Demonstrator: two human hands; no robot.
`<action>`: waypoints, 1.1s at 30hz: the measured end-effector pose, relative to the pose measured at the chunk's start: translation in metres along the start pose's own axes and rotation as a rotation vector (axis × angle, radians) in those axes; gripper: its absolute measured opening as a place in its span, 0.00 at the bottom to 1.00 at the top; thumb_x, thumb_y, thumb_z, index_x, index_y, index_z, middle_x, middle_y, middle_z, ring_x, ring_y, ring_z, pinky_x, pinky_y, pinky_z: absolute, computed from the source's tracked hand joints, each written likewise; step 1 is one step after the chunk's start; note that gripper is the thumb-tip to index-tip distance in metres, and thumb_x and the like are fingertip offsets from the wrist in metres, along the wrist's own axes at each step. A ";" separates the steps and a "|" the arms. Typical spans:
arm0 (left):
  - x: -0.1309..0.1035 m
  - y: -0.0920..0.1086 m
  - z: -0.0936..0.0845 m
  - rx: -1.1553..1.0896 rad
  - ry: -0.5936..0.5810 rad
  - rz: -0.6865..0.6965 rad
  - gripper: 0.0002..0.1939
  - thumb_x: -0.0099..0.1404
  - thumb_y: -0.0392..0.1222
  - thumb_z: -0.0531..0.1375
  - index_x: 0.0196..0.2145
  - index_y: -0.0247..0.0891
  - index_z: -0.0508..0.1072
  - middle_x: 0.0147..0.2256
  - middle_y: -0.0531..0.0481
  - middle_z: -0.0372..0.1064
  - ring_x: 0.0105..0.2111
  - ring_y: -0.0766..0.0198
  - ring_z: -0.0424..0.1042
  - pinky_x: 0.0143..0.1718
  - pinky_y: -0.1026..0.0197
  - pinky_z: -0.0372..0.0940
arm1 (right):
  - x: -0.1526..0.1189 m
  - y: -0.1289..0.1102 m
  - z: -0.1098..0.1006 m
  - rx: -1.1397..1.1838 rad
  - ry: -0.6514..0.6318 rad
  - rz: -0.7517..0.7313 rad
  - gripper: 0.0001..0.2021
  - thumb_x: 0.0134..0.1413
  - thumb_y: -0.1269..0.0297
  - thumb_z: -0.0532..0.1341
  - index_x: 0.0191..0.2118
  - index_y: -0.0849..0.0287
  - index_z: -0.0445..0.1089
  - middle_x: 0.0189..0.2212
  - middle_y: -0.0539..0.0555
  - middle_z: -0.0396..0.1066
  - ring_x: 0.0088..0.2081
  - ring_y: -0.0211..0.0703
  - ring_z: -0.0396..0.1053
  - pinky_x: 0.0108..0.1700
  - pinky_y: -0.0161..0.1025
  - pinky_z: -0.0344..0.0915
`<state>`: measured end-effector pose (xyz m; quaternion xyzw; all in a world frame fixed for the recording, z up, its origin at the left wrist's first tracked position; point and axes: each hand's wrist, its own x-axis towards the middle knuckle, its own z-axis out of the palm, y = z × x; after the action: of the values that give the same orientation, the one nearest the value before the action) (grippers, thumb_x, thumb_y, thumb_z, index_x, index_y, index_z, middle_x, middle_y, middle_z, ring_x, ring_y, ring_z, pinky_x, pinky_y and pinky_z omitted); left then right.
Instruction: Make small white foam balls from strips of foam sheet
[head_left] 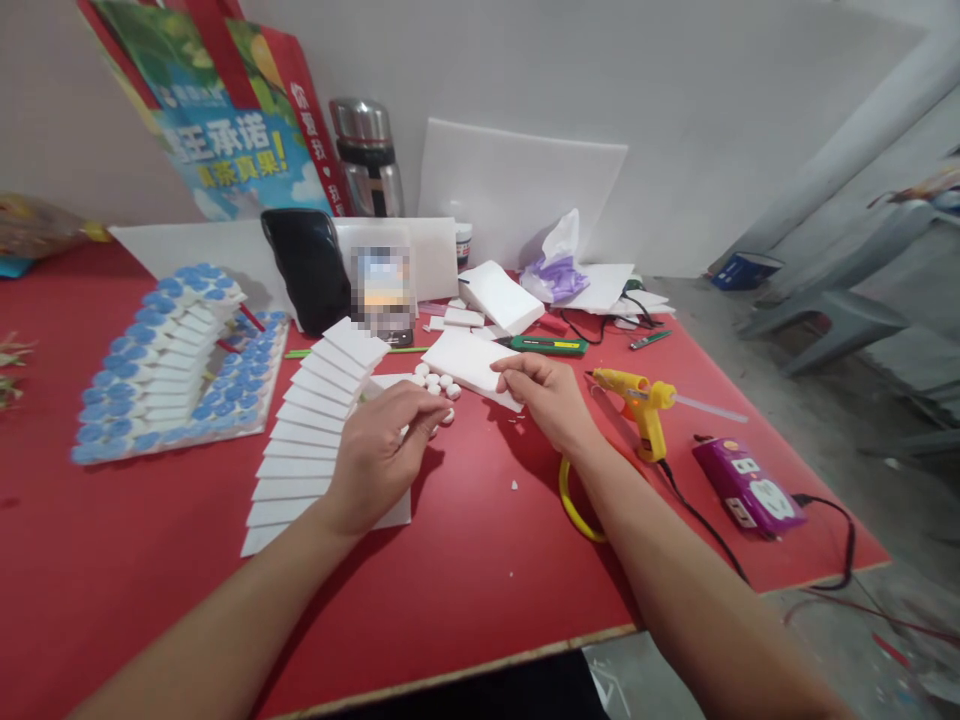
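My left hand [386, 450] is closed in a pinch beside a small heap of white foam discs [435, 380]. What its fingertips hold, if anything, is hidden. Under its wrist and to the left lies a curved, fanned row of white foam-board strips [300, 440], stepped like a staircase. Over the near corner of a white foam slab [465, 360], my right hand [544, 395] has thumb and forefinger pressed together; whatever sits between them is too small to make out. A green utility knife [547, 345] lies just behind the right hand.
A yellow glue gun [634, 395] and purple power adapter [750, 485] stand at right, trailing cords. A blue-and-white stepped foam model [172, 370] sits at left. Behind are a black case [307, 270], a phone [384, 290], a thermos [367, 150] and tissues [559, 265]. Yellow tape roll [574, 505] lies under the right forearm.
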<state>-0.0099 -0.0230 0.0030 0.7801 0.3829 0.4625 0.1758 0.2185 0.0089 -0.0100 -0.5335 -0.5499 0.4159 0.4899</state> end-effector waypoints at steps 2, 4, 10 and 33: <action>-0.001 0.000 0.000 0.015 0.025 -0.020 0.05 0.73 0.36 0.62 0.37 0.40 0.76 0.31 0.52 0.78 0.31 0.64 0.76 0.36 0.62 0.67 | -0.001 0.003 -0.001 0.057 -0.043 0.021 0.11 0.53 0.59 0.65 0.39 0.60 0.78 0.29 0.51 0.79 0.24 0.34 0.61 0.28 0.35 0.59; -0.003 -0.001 0.001 0.046 0.012 0.051 0.04 0.72 0.36 0.62 0.37 0.39 0.75 0.30 0.53 0.77 0.29 0.65 0.75 0.33 0.63 0.66 | -0.002 0.004 -0.003 0.067 -0.051 0.030 0.11 0.53 0.57 0.67 0.36 0.60 0.77 0.28 0.53 0.80 0.24 0.35 0.63 0.29 0.35 0.61; -0.008 -0.002 0.008 0.130 -0.081 0.278 0.03 0.73 0.36 0.62 0.39 0.36 0.75 0.31 0.49 0.79 0.29 0.63 0.77 0.32 0.62 0.66 | -0.007 0.003 -0.007 0.070 0.008 -0.004 0.14 0.54 0.53 0.69 0.32 0.59 0.73 0.24 0.53 0.79 0.22 0.35 0.66 0.27 0.34 0.64; -0.004 0.005 0.013 -0.037 -0.103 -0.054 0.12 0.72 0.44 0.64 0.49 0.38 0.75 0.40 0.48 0.75 0.32 0.65 0.73 0.36 0.61 0.69 | -0.034 -0.021 0.021 0.327 -0.376 0.092 0.10 0.58 0.57 0.70 0.37 0.58 0.75 0.28 0.49 0.76 0.26 0.35 0.68 0.33 0.36 0.66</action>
<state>0.0018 -0.0281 -0.0031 0.7889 0.3857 0.4237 0.2220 0.1923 -0.0250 0.0033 -0.3846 -0.5320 0.6132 0.4394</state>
